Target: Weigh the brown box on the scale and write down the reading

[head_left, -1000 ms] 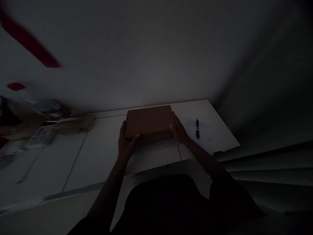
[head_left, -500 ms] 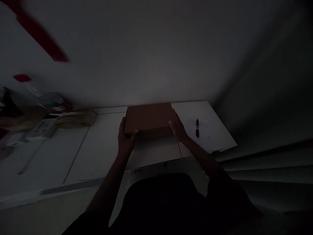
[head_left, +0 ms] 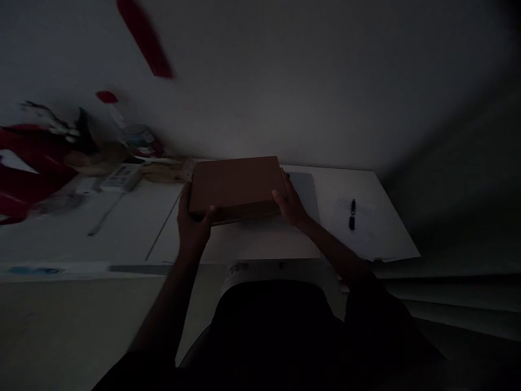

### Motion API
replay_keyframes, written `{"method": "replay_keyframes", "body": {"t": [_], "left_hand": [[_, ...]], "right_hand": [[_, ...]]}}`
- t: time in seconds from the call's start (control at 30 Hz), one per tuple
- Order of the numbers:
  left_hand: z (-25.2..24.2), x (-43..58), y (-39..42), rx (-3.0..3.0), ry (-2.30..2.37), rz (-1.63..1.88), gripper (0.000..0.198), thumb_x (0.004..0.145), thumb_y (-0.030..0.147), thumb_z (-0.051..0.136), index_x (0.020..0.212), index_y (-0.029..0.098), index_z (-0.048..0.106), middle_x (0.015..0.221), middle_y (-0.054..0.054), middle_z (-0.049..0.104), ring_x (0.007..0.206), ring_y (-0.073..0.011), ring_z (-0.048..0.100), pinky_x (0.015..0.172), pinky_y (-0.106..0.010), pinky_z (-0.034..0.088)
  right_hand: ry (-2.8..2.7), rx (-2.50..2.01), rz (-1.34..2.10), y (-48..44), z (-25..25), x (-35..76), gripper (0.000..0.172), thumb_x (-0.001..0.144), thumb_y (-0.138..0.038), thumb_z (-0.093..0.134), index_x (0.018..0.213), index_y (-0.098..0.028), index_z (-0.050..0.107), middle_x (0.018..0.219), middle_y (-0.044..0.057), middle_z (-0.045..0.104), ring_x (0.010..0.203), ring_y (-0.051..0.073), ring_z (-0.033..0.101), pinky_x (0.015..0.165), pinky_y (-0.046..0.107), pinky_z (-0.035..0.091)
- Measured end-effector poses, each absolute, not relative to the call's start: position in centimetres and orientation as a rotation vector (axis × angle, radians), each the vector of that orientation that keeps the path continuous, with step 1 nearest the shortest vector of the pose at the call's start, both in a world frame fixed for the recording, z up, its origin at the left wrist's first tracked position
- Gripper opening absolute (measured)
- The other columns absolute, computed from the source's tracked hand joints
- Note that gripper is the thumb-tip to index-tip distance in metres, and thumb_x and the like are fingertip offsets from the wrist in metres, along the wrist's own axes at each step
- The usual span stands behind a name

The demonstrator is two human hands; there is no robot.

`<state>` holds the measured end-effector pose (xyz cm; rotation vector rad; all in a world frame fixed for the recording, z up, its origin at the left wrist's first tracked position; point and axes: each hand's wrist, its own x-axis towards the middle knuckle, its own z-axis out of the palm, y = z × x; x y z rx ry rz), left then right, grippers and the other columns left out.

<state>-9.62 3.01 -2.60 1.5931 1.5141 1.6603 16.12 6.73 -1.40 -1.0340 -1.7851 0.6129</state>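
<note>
The scene is very dim. A flat brown cardboard box (head_left: 235, 185) is held by both my hands just above a white table (head_left: 252, 247). My left hand (head_left: 192, 224) grips the box's near left corner, thumb on top. My right hand (head_left: 290, 203) clasps its right side. A grey flat sheet or pad (head_left: 306, 191) shows on the table just right of the box.
A black pen (head_left: 352, 214) lies on white papers (head_left: 370, 233) at the table's right end. To the left are cluttered packages, a bottle (head_left: 134, 133) and red items (head_left: 24, 174). A light wall with a red stripe (head_left: 144, 38) rises behind. The table's near edge is close to my body.
The box has been carried leftward, uncovering the grey sheet on its right. The view has swung left, showing more clutter at that end.
</note>
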Motion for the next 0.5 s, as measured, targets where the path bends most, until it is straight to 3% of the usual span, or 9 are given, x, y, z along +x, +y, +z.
{"method": "replay_keyframes", "body": {"t": [0.5], "left_hand": [[-4.3, -18.3, -0.9, 1.532, 1.823, 1.714, 0.078, 0.083, 0.051, 0.068, 0.149, 0.022, 0.036, 0.153, -0.006, 0.038, 0.142, -0.0273, 0.035, 0.12, -0.049, 0.032]], "right_hand": [[-1.89, -0.834, 0.807, 9.2, -3.4, 5.8, 0.085, 0.091, -0.067, 0.036, 0.155, -0.016, 0.018, 0.158, 0.012, 0.024, 0.145, 0.025, 0.028, 0.122, 0.043, 0.023]]}}
